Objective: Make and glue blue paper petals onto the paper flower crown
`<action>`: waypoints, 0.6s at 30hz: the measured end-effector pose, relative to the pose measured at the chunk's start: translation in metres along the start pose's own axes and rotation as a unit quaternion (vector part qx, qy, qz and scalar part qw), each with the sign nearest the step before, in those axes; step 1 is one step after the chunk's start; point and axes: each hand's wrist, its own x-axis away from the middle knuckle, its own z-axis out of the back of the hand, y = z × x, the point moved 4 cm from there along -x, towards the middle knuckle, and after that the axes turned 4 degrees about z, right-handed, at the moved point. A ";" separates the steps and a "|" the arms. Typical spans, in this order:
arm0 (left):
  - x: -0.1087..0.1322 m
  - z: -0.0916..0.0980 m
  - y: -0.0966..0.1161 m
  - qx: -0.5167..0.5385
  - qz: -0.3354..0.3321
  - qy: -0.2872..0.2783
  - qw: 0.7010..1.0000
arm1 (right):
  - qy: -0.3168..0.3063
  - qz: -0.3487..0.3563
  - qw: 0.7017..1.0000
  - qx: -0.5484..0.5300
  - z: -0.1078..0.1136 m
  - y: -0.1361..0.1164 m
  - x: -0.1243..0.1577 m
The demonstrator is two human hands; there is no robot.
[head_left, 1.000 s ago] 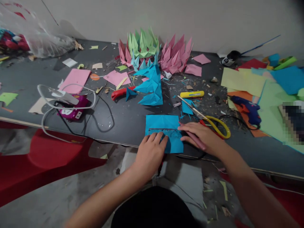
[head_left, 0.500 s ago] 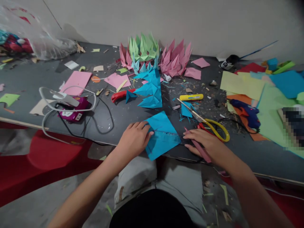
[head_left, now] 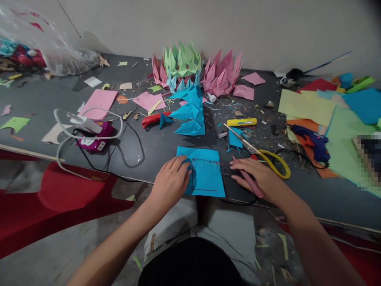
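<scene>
A blue paper square (head_left: pixel 205 186) lies at the table's front edge, with dark ruled lines near its left, top and bottom sides. My left hand (head_left: pixel 172 174) rests flat on its left side, fingers stretched out. Across the upper part of the paper lies a clear ruler (head_left: pixel 208 163), its right end reaching toward my right hand. In my right hand (head_left: pixel 256 176) is a reddish-pink pen (head_left: pixel 250 182), tip pointing up and left. Beyond the paper stands a strip of folded blue paper points (head_left: pixel 190 115).
Yellow-handled scissors (head_left: pixel 274 163) and a yellow glue stick or marker (head_left: pixel 241 122) lie right of centre. A blue glue gun (head_left: pixel 312 143) sits on coloured sheets. At left is a purple power socket (head_left: pixel 97 139) with looping cables. Pink and green paper crowns (head_left: pixel 182 59) stand behind.
The blue paper has turned from a diamond position to nearly square with the table edge, and the lines on it now show clearly. My right hand still holds the pen.
</scene>
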 end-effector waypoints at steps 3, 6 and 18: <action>0.002 -0.010 -0.003 0.025 0.003 0.019 0.999 | 0.001 0.001 1.000 -0.012 -0.002 -0.002 -0.003; 0.005 -0.014 -0.003 0.027 0.010 0.024 0.999 | 0.000 0.008 1.000 -0.013 -0.004 -0.003 -0.004; 0.011 -0.018 0.001 -0.037 -0.050 -0.017 0.998 | -0.004 -0.007 1.000 -0.016 -0.006 0.003 -0.002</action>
